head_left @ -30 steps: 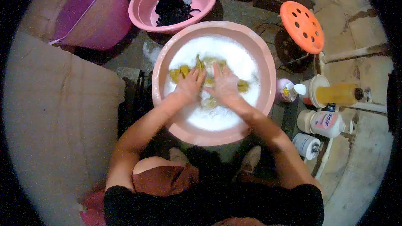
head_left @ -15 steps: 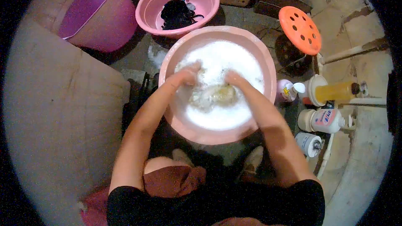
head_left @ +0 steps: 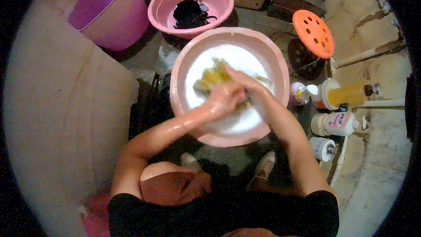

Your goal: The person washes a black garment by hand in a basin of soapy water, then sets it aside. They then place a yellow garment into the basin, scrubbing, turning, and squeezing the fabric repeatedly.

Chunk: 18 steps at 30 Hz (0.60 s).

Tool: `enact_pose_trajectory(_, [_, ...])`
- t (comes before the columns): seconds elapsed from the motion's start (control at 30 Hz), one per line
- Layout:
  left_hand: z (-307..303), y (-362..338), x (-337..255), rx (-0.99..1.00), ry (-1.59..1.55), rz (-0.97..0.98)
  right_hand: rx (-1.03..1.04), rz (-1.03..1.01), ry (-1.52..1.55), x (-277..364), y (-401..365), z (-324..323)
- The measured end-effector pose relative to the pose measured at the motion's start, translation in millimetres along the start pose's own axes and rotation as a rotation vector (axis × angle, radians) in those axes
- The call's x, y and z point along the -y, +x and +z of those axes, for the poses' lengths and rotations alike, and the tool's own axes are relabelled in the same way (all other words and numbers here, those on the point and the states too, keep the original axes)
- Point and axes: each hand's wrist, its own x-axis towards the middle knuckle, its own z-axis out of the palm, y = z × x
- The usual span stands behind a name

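Observation:
A wet yellow-green cloth (head_left: 213, 77) is bunched up in the large pale pink basin (head_left: 177, 85), above white suds (head_left: 245, 125). My left hand (head_left: 226, 97) is closed on part of it, wrist crossing toward the basin's middle. Against the cloth's right side, my right hand (head_left: 245, 81) grips it close to the left, slightly smeared by motion. The two hands meet near the centre, and some fingers are hidden behind cloth and each other. More of the fabric hangs below the hands toward the foam.
A pink tub (head_left: 153, 15) with black fabric (head_left: 190, 14) and a purple bucket (head_left: 127, 26) stand behind. An orange perforated stool (head_left: 313, 34), a pump bottle (head_left: 299, 93), a yellow-liquid bottle (head_left: 351, 95) and a white bottle (head_left: 342, 123) are at right. A wall-like panel (head_left: 66, 118) borders the left.
Both hands have come up from the suds and together at the middle, the left moving right. The cloth, mostly sunk in foam before, is now raised and bunched between them.

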Motion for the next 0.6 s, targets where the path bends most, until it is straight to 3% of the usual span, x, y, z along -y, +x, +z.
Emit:
enact_pose_trajectory(0.03, [7, -11, -6, 0.268, 0.152, -0.028, 0.062, -0.061, -0.005, -17, 13, 5])
enact_pose_trajectory(0.07, [11, -22, 4, 0.395, 0.133, -0.029, 0.065, -0.070, -0.009, -19, 10, 8])
enact_pose_trajectory(0.1, [9, -29, 9, 0.519, 0.109, -0.032, -0.102, -0.223, -0.307, -24, 2, 13])
enact_pose_trajectory(0.13, [5, -31, 16, 0.512, 0.110, -0.034, -0.271, -0.374, -0.605, -26, -1, 14])
enact_pose_trajectory(0.17, [-4, -27, 18, 0.152, -0.016, -0.190, -0.267, -0.374, -0.606, -21, -4, 16])
enact_pose_trajectory(0.2, [-14, -26, 23, -0.211, -0.142, -0.345, -0.403, -0.388, -0.513, -11, -10, 20])
enact_pose_trajectory(0.23, [-22, -23, 44, -0.420, -0.129, -0.315, -0.539, -0.406, -0.415, 1, -17, 24])
enact_pose_trajectory(0.27, [-24, -14, 64, -0.542, -0.100, -0.343, -0.516, -0.474, -0.364, 17, -28, 31])
enact_pose_trajectory(0.3, [-37, -4, 71, -0.390, -0.161, -0.541, -0.472, -0.415, -0.471, 41, -44, 42])
enact_pose_trajectory(0.33, [-48, 0, 55, -0.232, -0.683, -0.720, -0.430, -0.349, -0.579, 63, -61, 56])
enact_pose_trajectory(0.37, [-56, 3, 35, -0.119, -0.927, -0.734, -0.339, -0.451, -0.545, 74, -73, 73])
enact_pose_trajectory(0.4, [-63, 7, 15, 0.000, -1.151, -0.775, -0.328, -0.844, -0.550, 59, -63, 90])
enact_pose_trajectory(0.43, [-56, 8, 30, 0.013, -1.152, -0.776, -0.315, -0.790, -0.591, 66, -82, 114])
enact_pose_trajectory(0.47, [-46, 8, 58, 0.155, -1.276, -0.820, -0.334, -0.930, -0.657, 63, -87, 130])
enact_pose_trajectory(0.5, [-43, 10, 66, 0.298, -1.396, -0.860, -0.339, -0.929, -0.658, 60, -83, 132])
enact_pose_trajectory(0.53, [-39, 12, 74, 0.302, -1.396, -0.858, -0.323, -0.961, -0.746, 51, -74, 133])
enact_pose_trajectory(0.57, [-36, 12, 74, 0.139, -1.260, -0.809, -0.309, -0.986, -0.826, 36, -65, 134])
enact_pose_trajectory(0.6, [-31, 9, 70, -0.016, -1.118, -0.762, -0.466, -1.270, -0.724, 15, -42, 122])
